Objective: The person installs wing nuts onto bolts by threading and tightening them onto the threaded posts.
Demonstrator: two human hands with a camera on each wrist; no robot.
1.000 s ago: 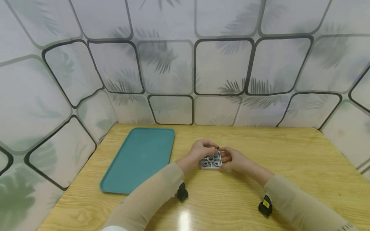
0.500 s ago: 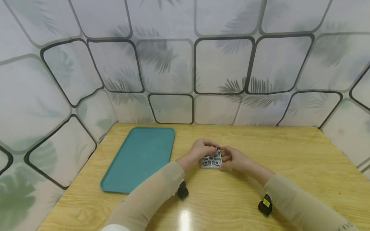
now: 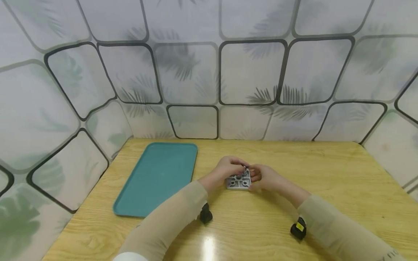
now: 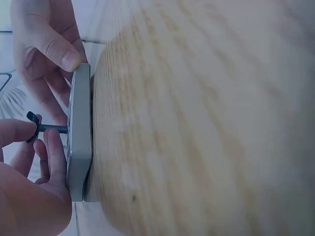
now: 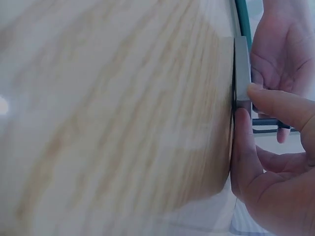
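Observation:
A square grey metal plate (image 3: 238, 182) with ribs and round holes lies on the wooden table. In the left wrist view a dark wing-headed screw (image 4: 52, 128) stands out from the plate's face (image 4: 80, 137). The left hand (image 3: 226, 169) pinches the screw's head between thumb and finger, other fingers against the plate. At the plate's right edge, the right hand (image 3: 266, 179) holds it; in the right wrist view its thumb and a finger grip the plate's corner (image 5: 242, 73). How deep the screw sits is hidden.
A teal tray (image 3: 156, 177) lies on the table (image 3: 326, 174) left of the hands. A patterned cloth (image 3: 251, 72) hangs behind and at both sides of the table. A black wrist-worn device (image 3: 205, 214) hangs beneath the left sleeve, another (image 3: 298, 229) beneath the right.
The left hand's fingers have shifted slightly at the screw. The plate and the right hand stay in nearly the same place, and the whole view has moved a little.

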